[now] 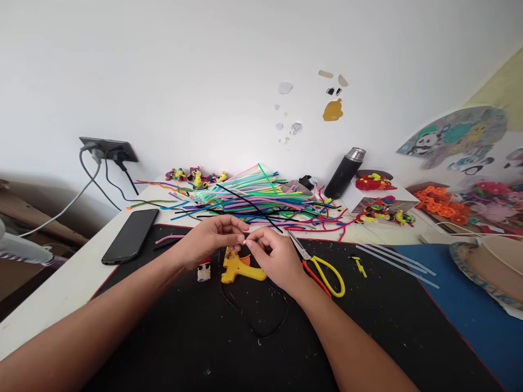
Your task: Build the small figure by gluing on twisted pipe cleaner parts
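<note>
The left hand (216, 237) and the right hand (278, 256) meet over the black mat (180, 337). Both pinch a tiny white bit (244, 242) between their fingertips, right where the two hands come together. It is too small for me to tell what it is.

Below the hands, the yellow glue gun (235, 269) lies on the mat, with its black cord (249, 326) curling around. A little doll head (204, 270) with a red top is just beside it, on the left. On the right are the scissors (316, 265), with one yellow handle and one red one. Farther right lies a small yellow piece (359, 267), near the clear glue sticks (398, 261).

Behind the hands is a big messy pile of colorful pipe cleaners (245, 196). A black phone (131, 236) lies at the left, and a black bottle (345, 173) leans near the wall (204, 81).
</note>
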### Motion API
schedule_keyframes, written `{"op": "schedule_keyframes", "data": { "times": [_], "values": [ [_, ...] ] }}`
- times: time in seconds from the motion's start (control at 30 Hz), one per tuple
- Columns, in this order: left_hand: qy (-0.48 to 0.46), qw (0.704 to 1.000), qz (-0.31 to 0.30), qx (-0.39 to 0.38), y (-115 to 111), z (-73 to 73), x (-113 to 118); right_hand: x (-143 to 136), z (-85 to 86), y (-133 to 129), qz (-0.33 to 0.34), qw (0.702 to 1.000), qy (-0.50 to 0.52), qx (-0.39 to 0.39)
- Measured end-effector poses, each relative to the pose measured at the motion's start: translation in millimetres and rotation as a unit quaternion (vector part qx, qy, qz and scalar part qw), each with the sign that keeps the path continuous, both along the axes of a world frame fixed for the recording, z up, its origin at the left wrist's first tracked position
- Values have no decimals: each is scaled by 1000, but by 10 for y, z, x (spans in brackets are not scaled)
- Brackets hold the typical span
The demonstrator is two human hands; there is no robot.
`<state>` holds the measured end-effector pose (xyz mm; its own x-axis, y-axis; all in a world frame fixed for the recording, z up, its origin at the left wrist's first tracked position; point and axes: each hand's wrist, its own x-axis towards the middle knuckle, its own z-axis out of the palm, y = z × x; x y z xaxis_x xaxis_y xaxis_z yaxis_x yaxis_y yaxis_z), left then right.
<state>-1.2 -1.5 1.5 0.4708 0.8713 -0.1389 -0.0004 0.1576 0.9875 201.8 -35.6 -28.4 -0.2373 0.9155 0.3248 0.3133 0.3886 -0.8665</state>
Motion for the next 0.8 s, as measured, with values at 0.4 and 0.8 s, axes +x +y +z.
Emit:
{"op": "schedule_keyframes", "data": {
  "times": [0.4,0.8],
  "values": [
    [-11,1000,1,-6,-3,-3,10,5,-51,24,20,998,31,-51],
    [8,1000,17,-3,14,-38,-1,-3,-29,6,18,998,33,-47]
  ]
}}
